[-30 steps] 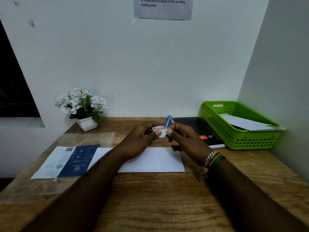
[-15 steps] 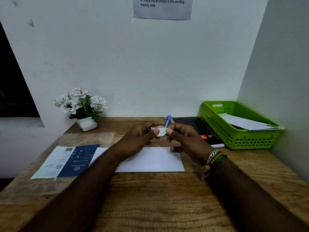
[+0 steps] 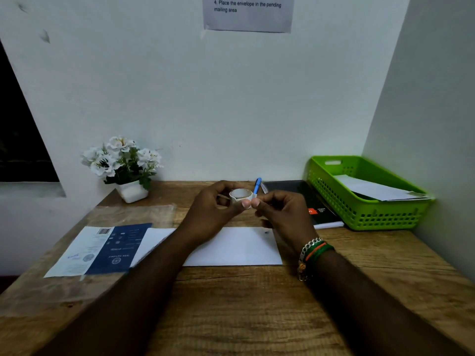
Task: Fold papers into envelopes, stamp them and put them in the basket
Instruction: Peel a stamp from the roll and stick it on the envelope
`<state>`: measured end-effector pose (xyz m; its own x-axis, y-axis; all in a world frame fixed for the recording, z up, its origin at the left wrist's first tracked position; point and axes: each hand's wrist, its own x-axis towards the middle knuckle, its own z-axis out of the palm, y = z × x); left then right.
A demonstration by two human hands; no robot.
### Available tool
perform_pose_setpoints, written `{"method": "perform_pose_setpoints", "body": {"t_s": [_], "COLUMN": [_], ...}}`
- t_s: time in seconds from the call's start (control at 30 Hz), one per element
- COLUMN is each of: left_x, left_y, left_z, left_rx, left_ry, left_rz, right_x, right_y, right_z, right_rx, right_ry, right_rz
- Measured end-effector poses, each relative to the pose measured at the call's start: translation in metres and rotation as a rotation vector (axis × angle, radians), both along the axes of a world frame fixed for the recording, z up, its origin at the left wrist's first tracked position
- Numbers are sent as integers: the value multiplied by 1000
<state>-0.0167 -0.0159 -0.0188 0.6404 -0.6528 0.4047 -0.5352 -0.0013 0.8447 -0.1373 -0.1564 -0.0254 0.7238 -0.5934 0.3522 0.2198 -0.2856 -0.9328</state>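
Above the white envelope (image 3: 232,246) on the wooden desk (image 3: 257,317), the left hand (image 3: 213,214) curls round a small white tape roll (image 3: 241,196) while the right hand (image 3: 282,214) pinches its front edge with thumb and forefinger. Behind the hands lie a blue pen (image 3: 257,185) and a black notebook (image 3: 303,201); at far right a green basket (image 3: 365,214) holds another envelope (image 3: 372,190).

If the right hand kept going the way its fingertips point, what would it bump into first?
The right hand points left, pinching the small white roll. Just beyond are the left hand fingers, also holding the roll, so it would meet those first. Depth looks about equal, though one view can't confirm.
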Motion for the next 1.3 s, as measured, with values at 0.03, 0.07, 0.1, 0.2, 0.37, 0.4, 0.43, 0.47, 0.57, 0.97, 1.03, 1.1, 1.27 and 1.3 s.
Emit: {"method": "perform_pose_setpoints", "body": {"t_s": [0.03,0.07,0.1,0.2,0.37,0.4,0.43,0.47,0.57,0.97,1.03,1.1,1.27,1.3], "left_x": [0,-1,0,0,-1,-1,0,1,3,6,5,3,-2,-3], "left_y": [0,0,0,-1,-1,-1,0,1,5,9,9,7,5,6], "left_z": [0,0,-1,-2,0,0,0,0,1,2,3,3,3,4], "left_rx": [-2,-8,-15,-25,-17,-13,-5,8,51,41,30,21,13,9], "left_ry": [-3,-3,2,39,83,90,93,95,104,265,261,245,239,243], "left_rz": [7,7,5,-28,-99,-116,-132,-151,-222,-298,-263,-240,-209,-204], "right_x": [0,-1,-1,-1,-1,-1,-1,-1,-3,-6,-4,-1,2,2], "right_y": [-1,-1,-1,-2,-4,-4,-4,-4,-7,-4,-4,-2,-3,-4], "right_z": [0,1,1,1,4,3,3,4,5,9,6,2,-4,-4], "right_rx": [-15,-23,-32,-85,-142,-152,-159,-167,-193,-15,-26,-17,-127,-144], "right_ry": [3,1,-2,-4,32,49,68,90,165,114,74,30,-15,-29], "right_rz": [-6,-6,-6,-7,29,53,82,113,212,221,161,115,-39,-47]}}
